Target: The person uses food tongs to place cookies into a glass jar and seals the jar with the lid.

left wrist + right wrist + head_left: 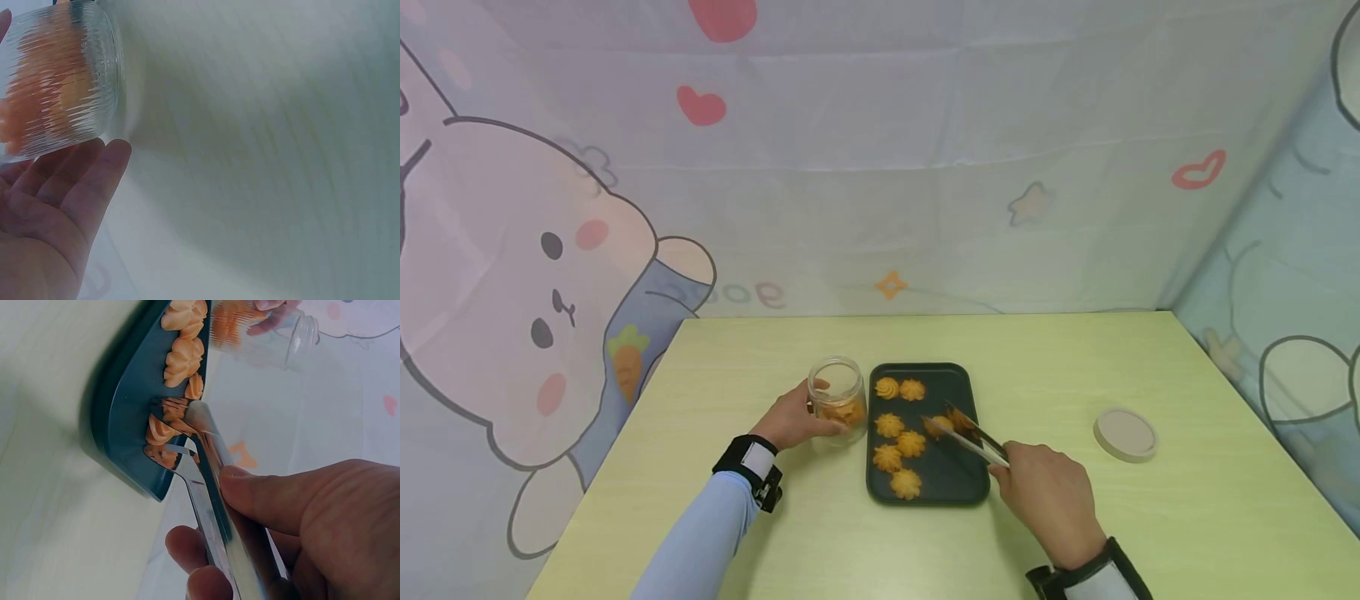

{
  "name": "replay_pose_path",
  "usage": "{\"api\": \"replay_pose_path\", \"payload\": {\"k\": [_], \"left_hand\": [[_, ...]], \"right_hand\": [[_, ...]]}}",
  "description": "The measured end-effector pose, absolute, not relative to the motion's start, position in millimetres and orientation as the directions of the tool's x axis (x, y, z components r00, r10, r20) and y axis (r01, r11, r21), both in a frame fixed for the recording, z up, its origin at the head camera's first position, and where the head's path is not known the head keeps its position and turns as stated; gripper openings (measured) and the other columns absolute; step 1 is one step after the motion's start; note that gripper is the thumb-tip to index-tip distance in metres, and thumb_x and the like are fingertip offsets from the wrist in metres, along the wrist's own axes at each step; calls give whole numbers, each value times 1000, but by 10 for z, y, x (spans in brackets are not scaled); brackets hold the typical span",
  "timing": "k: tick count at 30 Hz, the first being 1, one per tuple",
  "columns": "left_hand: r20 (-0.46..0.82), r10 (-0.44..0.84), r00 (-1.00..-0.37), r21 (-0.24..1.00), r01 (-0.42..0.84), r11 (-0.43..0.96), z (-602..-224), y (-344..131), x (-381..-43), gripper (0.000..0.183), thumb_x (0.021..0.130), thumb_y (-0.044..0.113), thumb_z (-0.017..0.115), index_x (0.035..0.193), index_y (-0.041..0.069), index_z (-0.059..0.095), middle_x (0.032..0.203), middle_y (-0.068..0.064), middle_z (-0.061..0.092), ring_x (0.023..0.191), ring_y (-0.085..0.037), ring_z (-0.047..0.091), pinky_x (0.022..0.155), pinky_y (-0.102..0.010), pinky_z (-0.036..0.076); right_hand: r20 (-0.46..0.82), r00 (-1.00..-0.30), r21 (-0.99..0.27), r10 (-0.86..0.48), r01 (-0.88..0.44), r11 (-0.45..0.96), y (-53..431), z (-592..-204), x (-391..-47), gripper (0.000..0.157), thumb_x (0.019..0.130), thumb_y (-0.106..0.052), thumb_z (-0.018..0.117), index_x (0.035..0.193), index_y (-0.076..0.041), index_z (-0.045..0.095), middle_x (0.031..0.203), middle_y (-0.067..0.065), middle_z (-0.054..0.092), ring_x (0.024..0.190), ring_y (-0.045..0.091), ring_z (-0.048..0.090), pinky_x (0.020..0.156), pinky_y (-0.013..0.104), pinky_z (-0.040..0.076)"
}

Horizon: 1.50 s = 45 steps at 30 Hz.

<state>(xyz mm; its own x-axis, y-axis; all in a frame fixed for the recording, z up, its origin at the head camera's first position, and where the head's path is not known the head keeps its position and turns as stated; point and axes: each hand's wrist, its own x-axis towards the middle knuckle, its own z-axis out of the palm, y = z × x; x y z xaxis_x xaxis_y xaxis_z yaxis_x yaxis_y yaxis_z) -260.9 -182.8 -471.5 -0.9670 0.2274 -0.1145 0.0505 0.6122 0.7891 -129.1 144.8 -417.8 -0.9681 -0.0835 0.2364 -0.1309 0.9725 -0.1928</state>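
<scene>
Firstly, head view: dark tray [947, 482] of cookies [912, 443]; glass jar [838, 400], gripped by left hand [795, 419], just beside tray's left edge; right hand [1051, 498] grasping tongs [982, 450] across its right edge; tabletop [1045, 383] room beyond, up to lid [1126, 434]. Left wrist view: tabletop alongside jar. Right wrist view: tongs straddling one cookie [159, 430] inside tray's rim.

**Camera set-up: one head view, two wrist views**

Head: looks forward and down; farthest back and widest, taking in most of the table [1225, 517], the backdrop [850, 100] and both hands.
Left wrist: very close; faces past the left hand [797, 419] to the glass jar [59, 81], cropped at upper left.
Right wrist: close; looks along the right hand [1051, 496] to tongs [200, 504] and tray [134, 406], scene turned sideways.
Overlap: head and right wrist share tray and tongs; jar appears in all three.
</scene>
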Motion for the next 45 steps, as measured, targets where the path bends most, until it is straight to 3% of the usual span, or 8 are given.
{"api": "replay_pose_path", "payload": {"k": [45], "left_hand": [[-132, 225, -965, 779, 39, 626, -4727, -1840, -2618, 85, 65, 35, 86, 135, 8, 46, 128, -16, 60, 116, -30, 53, 91, -50, 49]], "right_hand": [[263, -963, -225, -62, -124, 967, 1452, -4175, -1320, 21, 78, -28, 75, 73, -11, 63, 50, 5, 55, 41, 21, 48, 33, 35, 33]]}}
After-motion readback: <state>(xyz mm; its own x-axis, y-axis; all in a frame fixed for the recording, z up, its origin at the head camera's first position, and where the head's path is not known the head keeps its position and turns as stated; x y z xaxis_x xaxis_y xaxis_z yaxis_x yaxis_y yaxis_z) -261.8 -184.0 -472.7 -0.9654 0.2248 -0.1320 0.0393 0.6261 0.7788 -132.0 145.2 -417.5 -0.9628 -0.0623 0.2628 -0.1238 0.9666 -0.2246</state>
